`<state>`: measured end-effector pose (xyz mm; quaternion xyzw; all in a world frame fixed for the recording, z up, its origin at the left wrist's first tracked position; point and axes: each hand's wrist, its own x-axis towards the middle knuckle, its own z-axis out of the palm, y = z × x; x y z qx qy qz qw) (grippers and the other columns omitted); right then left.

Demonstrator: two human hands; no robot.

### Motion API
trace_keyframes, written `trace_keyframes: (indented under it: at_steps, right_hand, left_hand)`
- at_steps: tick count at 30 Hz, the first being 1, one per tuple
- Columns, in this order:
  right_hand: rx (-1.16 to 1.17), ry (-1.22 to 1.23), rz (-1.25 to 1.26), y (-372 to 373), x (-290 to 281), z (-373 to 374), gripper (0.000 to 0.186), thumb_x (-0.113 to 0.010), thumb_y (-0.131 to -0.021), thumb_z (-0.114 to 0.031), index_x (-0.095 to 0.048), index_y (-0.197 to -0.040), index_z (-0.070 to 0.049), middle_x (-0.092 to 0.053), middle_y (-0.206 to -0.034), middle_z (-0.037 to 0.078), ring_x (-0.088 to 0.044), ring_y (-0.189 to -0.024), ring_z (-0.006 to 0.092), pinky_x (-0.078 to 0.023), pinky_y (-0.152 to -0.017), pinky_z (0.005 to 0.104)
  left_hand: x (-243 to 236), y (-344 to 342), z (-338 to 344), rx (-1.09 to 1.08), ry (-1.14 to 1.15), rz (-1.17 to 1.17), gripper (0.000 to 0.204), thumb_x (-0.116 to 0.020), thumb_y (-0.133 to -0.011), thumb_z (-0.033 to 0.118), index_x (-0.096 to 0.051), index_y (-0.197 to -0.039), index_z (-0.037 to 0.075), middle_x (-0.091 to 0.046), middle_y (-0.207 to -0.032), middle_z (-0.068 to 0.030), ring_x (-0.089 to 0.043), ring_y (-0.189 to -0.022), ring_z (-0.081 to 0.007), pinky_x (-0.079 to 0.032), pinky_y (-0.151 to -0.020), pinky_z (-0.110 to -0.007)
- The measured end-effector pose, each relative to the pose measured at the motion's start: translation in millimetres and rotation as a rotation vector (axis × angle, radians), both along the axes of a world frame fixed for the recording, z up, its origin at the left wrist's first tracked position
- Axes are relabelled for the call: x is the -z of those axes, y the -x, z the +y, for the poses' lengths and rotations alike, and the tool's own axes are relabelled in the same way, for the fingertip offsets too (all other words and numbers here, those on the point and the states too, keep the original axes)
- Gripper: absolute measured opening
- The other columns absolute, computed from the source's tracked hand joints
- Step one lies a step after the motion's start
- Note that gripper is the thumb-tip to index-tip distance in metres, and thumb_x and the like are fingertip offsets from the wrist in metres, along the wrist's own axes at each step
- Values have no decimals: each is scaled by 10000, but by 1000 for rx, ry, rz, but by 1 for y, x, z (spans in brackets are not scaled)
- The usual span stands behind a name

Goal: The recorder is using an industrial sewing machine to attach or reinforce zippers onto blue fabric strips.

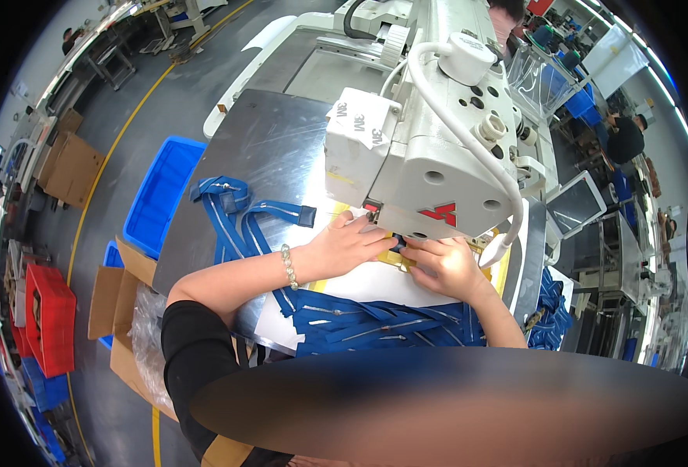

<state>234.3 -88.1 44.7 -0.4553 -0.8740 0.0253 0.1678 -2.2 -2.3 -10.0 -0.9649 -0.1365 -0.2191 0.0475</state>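
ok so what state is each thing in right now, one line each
left hand: fingers bent, under the machine head
right hand: fingers bent, beside the left
sewing machine: running or stopped, cannot tell
front zipper strips: heaped, overlapping
left zipper strips: looped on the table
cardboard box: flaps open
clear plastic: crumpled
blue bin: open-topped
screen: on or off, cannot tell

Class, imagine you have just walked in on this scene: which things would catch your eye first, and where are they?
The big white machine head dominates the upper middle, with the left hand and right hand close together at its lower front. Nearer the person, a heap of blue zipper-like strips spreads out. Off to the left, a bright blue bin and, farther left, a red crate stand out.
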Motion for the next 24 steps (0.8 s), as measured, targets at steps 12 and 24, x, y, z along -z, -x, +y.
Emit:
trace_keyframes:
  at_steps: [12,24]
  right_hand:
    - [-24,-151,59,-4,16,-13,400,-783,-611,-176,-680,-992,-112,-657,-1065,-17,-578,-863,137,-392,-757,317]
    - [-20,-148,47,-4,16,-14,377,-776,-639,-163,-673,-995,-93,-661,-1069,8,-606,-944,151,-416,-772,327]
  left_hand:
    - [-4,1,-1,9,12,-15,411,-603,-825,309,-568,-1222,208,-569,-1075,50,-525,-992,-140,-368,-830,-332]
    - [-4,0,-1,7,-21,-29,443,-632,-800,320,-577,-1228,219,-582,-1095,51,-524,-955,-146,-353,-805,-340]
